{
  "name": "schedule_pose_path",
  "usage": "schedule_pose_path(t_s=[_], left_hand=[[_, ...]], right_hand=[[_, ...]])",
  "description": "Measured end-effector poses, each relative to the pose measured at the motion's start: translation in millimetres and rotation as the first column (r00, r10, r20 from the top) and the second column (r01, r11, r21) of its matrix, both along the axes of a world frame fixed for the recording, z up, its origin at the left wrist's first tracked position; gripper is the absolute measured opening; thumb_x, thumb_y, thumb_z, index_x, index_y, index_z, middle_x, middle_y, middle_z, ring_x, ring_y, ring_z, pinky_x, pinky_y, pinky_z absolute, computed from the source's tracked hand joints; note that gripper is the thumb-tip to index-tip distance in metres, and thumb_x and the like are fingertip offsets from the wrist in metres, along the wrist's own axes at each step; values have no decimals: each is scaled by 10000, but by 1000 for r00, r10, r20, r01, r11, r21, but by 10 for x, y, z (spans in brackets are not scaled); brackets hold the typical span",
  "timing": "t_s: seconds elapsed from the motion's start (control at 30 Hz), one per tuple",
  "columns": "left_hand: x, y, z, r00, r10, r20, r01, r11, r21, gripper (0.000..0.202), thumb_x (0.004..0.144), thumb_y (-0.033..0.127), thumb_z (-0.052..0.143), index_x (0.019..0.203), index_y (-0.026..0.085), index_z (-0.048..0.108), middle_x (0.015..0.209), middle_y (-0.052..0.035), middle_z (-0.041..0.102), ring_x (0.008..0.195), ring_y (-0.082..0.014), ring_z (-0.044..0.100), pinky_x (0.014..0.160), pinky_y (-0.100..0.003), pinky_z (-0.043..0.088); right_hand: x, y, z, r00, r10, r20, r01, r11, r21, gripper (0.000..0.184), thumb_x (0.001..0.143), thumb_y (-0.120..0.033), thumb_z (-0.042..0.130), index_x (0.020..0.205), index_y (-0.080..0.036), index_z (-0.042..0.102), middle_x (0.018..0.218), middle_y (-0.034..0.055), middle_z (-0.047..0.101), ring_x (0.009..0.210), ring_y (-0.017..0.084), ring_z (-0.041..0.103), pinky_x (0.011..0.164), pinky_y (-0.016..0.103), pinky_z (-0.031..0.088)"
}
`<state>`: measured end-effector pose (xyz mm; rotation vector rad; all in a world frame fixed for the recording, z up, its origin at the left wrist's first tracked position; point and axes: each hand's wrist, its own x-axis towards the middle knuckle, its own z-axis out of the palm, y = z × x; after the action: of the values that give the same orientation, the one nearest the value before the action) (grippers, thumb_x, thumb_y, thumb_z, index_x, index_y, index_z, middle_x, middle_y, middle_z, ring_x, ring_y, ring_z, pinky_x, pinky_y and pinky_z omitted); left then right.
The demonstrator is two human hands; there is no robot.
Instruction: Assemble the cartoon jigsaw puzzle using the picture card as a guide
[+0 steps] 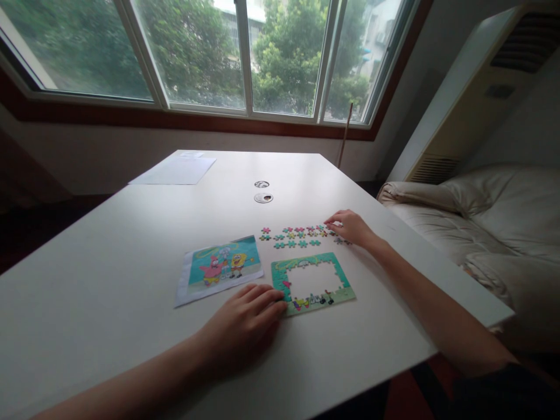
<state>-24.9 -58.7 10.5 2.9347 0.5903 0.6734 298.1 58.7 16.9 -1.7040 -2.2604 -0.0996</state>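
My left hand (pixel 254 309) lies with its fingers stretched out over the left edge of a jigsaw puzzle frame (pixel 314 261). Border pieces are fitted round this frame, and its middle shows white. Beyond it, loose puzzle pieces (pixel 291 236) lie face up in rough rows. My right hand (pixel 353 226) is at the right end of these rows, its fingertips closed together on a puzzle piece, which they partly hide. A printed reference picture (pixel 225 265) with cartoon figures lies on white paper left of the frame, just beyond my left hand.
The white table (pixel 109 268) narrows toward a window (pixel 245 58). Papers (pixel 175 170) lie at its far left corner, and two round metal cable covers (pixel 263 198) are set in its surface. A cream sofa (pixel 507 221) and a tall air conditioner (pixel 464 93) stand on the right.
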Motion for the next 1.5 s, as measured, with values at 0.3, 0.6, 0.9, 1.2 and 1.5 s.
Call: schedule_pose_path(t_s=[0.3,0.6,0.9,1.2,1.5], left_hand=[[-10,0,-3,1000,1,10,-1,1000,4,259,853,119,396,1046,173,561,1014,-91,626,935,-222,565,811,-393,490],[-5,8,-9,1000,2,9,-2,1000,-6,258,852,118,397,1041,170,565,1011,-92,627,937,-223,566,821,-400,485],[8,-1,30,1000,6,25,-6,1000,9,257,856,119,395,1030,180,573,974,-90,634,918,-206,579,810,-363,493],[-4,-2,7,1000,3,11,-3,1000,1,257,859,121,386,1036,178,565,996,-95,628,932,-219,570,814,-387,490],[-3,3,-8,1000,3,11,-2,1000,-14,259,857,115,389,1047,174,556,1018,-93,623,942,-227,562,823,-407,480]], right_hand=[[-214,20,89,988,-41,150,51,997,-65,197,832,-331,543,925,-287,711,983,21,684,922,215,554,761,314,387],[-72,42,38,991,-68,114,69,998,-9,200,838,-332,534,916,-267,706,969,29,686,912,206,555,789,312,385],[-33,72,-16,991,-66,113,67,998,-2,191,832,-305,555,947,-281,705,987,22,682,905,200,561,785,300,402],[126,35,32,986,-113,126,116,993,-20,181,827,-286,550,903,-265,713,981,30,683,923,211,568,795,315,410],[191,29,18,987,-89,137,99,993,-71,197,790,-400,581,868,-282,718,964,25,679,918,205,575,783,308,403]])
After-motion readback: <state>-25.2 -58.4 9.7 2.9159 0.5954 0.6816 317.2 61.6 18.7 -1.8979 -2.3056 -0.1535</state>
